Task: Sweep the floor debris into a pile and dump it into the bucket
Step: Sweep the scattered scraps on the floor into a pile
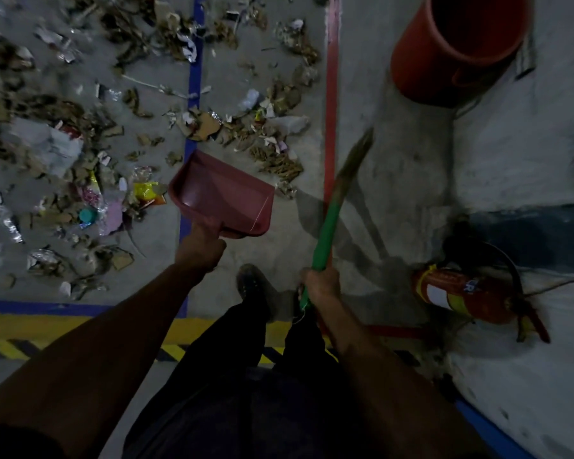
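My left hand [203,248] grips the handle of a dark red dustpan [224,193], held over the grey floor with its tray looking empty. A broom with a green handle [328,226] is gripped low on its shaft by my right hand [322,286]; its bristle end [358,154] points up and away, blurred. Scattered debris [80,144] of cardboard scraps, wrappers and paper covers the floor to the left and beyond the dustpan. An orange bucket [421,67] stands at the upper right beside the wall.
A red fire extinguisher [461,293] lies on the floor at the right by a white wall [527,144]. Blue [194,71], red [331,77] and yellow-black [30,332] floor lines cross the area. My shoe [251,286] and dark trousers are below.
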Demonstrator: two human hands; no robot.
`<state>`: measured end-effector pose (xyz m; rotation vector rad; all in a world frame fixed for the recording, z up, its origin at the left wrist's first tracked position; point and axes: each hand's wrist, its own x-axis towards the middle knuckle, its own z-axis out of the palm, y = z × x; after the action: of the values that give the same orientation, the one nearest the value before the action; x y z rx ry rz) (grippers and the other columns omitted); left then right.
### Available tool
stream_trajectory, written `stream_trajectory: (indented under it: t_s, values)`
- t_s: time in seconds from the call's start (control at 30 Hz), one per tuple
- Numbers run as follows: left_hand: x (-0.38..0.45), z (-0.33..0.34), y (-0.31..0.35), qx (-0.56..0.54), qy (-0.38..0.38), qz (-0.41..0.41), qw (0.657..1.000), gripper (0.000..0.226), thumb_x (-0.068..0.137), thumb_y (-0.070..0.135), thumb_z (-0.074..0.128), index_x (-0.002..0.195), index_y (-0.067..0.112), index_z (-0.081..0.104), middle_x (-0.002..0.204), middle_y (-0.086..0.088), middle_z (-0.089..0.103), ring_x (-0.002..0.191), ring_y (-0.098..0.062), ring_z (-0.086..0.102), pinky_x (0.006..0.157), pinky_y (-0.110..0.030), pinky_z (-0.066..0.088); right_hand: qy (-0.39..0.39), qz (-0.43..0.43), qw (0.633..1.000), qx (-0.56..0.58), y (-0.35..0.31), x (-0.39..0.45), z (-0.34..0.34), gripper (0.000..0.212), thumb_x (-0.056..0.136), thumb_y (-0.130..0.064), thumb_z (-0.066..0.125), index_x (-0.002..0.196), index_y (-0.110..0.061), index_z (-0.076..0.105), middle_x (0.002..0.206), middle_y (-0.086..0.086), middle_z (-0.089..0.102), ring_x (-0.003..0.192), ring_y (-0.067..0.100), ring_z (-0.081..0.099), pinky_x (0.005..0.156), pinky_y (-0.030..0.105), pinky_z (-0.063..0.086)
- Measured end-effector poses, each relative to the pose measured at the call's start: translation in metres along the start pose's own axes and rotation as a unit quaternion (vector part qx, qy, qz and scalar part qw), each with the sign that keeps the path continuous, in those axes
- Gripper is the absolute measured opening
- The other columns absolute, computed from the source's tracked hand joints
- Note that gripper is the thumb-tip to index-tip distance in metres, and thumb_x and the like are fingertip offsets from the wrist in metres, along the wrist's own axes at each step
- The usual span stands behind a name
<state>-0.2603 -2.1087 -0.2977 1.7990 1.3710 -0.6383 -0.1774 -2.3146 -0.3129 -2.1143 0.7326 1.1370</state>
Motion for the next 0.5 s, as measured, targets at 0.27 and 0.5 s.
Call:
stream_trajectory:
  t_s: [0.27, 0.5]
  values:
    - [0.008, -0.012, -0.020, -0.053, 0.033, -0.011, 0.998, 0.041, 0.080, 0.011, 0.055, 0.121, 0.009, 0.051, 0.109, -0.023, 0.060, 0.092, -0.040, 0.063, 0.079, -0.042, 0.054, -0.097, 0.003, 0.983, -0.157, -0.012, -0.018, 0.052, 0.039, 0.093, -0.019, 0.055, 0.128, -0.002, 0.050, 0.124, 0.015, 0.057, 0.109, 0.033, 0.058, 0.073, 0.028, 0.041]
    - [0.018, -0.026, -0.041, -0.127, 0.040, -0.071, 0.989, 0.021, 0.081, 0.013, 0.056, 0.100, 0.002, 0.056, 0.083, -0.018, 0.060, 0.061, -0.032, 0.060, 0.052, -0.026, 0.040, -0.139, -0.113, 0.974, -0.142, -0.097, -0.006, 0.097, 0.014, 0.091, -0.013, 0.057, 0.102, -0.007, 0.052, 0.091, 0.010, 0.061, 0.082, 0.029, 0.066, 0.071, 0.036, 0.058]
